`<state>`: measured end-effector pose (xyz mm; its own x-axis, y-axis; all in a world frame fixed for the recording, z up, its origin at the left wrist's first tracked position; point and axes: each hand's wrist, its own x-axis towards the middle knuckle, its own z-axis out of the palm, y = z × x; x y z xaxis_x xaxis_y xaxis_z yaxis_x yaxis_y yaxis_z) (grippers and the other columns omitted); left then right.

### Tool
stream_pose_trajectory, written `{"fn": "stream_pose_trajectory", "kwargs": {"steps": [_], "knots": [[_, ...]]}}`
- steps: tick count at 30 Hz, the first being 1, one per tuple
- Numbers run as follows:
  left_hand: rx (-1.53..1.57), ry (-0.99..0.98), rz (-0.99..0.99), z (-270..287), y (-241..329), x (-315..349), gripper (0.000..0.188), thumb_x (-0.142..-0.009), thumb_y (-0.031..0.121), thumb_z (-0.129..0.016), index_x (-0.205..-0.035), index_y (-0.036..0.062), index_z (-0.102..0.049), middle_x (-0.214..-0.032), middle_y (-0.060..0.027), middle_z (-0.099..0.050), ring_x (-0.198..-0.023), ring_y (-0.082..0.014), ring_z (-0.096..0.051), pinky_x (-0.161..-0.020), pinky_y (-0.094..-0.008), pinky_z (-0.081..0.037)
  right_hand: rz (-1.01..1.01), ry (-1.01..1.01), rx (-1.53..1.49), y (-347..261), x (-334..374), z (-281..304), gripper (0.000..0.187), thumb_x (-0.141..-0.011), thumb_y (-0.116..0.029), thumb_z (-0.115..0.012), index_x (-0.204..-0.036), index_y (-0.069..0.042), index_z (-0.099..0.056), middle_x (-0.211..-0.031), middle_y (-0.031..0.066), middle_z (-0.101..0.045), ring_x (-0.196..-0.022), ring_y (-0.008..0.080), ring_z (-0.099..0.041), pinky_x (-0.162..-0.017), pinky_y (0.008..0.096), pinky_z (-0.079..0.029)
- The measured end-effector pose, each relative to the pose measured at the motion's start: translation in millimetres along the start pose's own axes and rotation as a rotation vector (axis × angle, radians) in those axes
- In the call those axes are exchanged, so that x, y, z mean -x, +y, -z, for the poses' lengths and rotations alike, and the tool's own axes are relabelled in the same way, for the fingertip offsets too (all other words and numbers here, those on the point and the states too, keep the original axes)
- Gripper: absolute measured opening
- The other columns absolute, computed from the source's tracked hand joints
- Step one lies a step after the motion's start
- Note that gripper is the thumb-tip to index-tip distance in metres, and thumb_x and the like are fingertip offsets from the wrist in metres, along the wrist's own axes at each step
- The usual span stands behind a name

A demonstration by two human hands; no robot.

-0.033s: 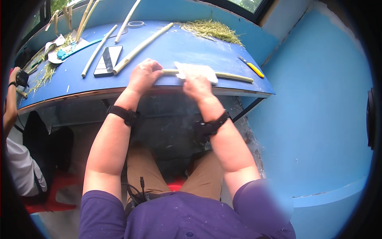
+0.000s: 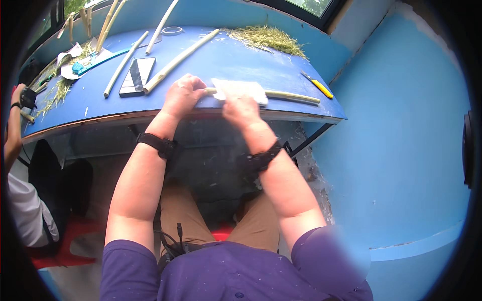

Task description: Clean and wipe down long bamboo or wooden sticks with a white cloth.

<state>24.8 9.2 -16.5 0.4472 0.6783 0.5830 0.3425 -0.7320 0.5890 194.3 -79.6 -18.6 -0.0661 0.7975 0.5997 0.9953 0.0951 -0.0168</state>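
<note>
Along the near edge of the table lies a pale, slender stick [image 2: 293, 96], bamboo-like in look. Its left end is pinched in the closed fingers of my left hand [image 2: 184, 94]. My right hand [image 2: 242, 109] presses a white cloth or tissue [image 2: 246, 90] around the stick's middle. The wrapped part is hidden under the white material. Both wrists wear black bands.
Beyond my left hand are a thicker pale stick [image 2: 183, 59], a thinner stick [image 2: 125, 64] and a smartphone [image 2: 137, 77]. A yellow-handled knife [image 2: 320, 87] lies at right, a heap of shavings [image 2: 266, 39] behind. A co-worker's hand [image 2: 19, 95] is far left.
My right hand and the white cloth have slid a little left along the stick, toward my left hand. My left hand stays in place.
</note>
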Motion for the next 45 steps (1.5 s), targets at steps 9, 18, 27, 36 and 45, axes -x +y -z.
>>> {"fn": "stream_pose_trajectory", "kwargs": {"steps": [9, 18, 27, 36, 45], "knots": [[0.038, -0.006, 0.001, 4.4, 0.8, 2.0, 0.013, -0.077, 0.007, -0.070, -0.089, 0.0018, -0.067, -0.085, -0.0093, -0.062, -0.080, -0.0232, -0.062, -0.073, -0.0327, -0.049, -0.049, -0.106, -0.067, -11.5, -2.5, 20.9, 0.047, -0.078, -0.007, -0.055, -0.125, -0.008, -0.054, -0.112, 0.0145, -0.062, -0.106, 0.0303, -0.059, -0.091, 0.0432, -0.045], [0.043, -0.055, 0.031, 13.1, 7.1, 0.8, 0.014, -0.078, 0.010, -0.069, -0.090, 0.0036, -0.067, -0.087, -0.0101, -0.061, -0.081, -0.0262, -0.063, -0.074, -0.0349, -0.050, -0.256, -0.054, 0.111, 162.0, 43.9, 37.4, 0.055, -0.075, 0.005, -0.046, -0.125, -0.015, -0.058, -0.121, 0.0152, -0.061, -0.115, 0.0320, -0.056, -0.100, 0.0395, -0.044], [0.060, -0.049, 0.106, 10.7, 19.2, 0.4, 0.018, -0.076, 0.005, -0.071, -0.094, 0.0046, -0.066, -0.080, 0.0013, -0.059, -0.073, -0.0082, -0.053, -0.070, -0.0235, -0.046, -0.262, -0.007, 0.037, 211.2, 57.1, 57.0, 0.050, -0.078, 0.004, -0.043, -0.120, -0.016, -0.063, -0.117, 0.0108, -0.064, -0.112, 0.0306, -0.057, -0.097, 0.0398, -0.044], [0.155, -0.151, 0.196, 13.0, 16.9, -0.8, 0.014, -0.080, 0.011, -0.069, -0.091, 0.0030, -0.066, -0.086, -0.0046, -0.063, -0.080, -0.0139, -0.061, -0.072, -0.0270, -0.049, -0.264, -0.048, -0.003, 215.1, 68.7, 82.0, 0.049, -0.078, 0.006, -0.043, -0.120, -0.012, -0.062, -0.118, 0.0138, -0.063, -0.115, 0.0300, -0.056, -0.099, 0.0392, -0.043], [-0.064, -0.087, 0.028, 10.5, 18.8, -2.4, 0.017, -0.082, 0.019, -0.068, -0.086, 0.0024, -0.068, -0.083, -0.0096, -0.062, -0.077, -0.0214, -0.061, -0.071, -0.0315, -0.047, -0.190, 0.032, 0.141, 182.4, 58.6, 35.6, 0.045, -0.076, -0.006, -0.054, -0.121, -0.006, -0.059, -0.120, 0.0149, -0.061, -0.115, 0.0294, -0.055, -0.099, 0.0411, -0.043]]}}
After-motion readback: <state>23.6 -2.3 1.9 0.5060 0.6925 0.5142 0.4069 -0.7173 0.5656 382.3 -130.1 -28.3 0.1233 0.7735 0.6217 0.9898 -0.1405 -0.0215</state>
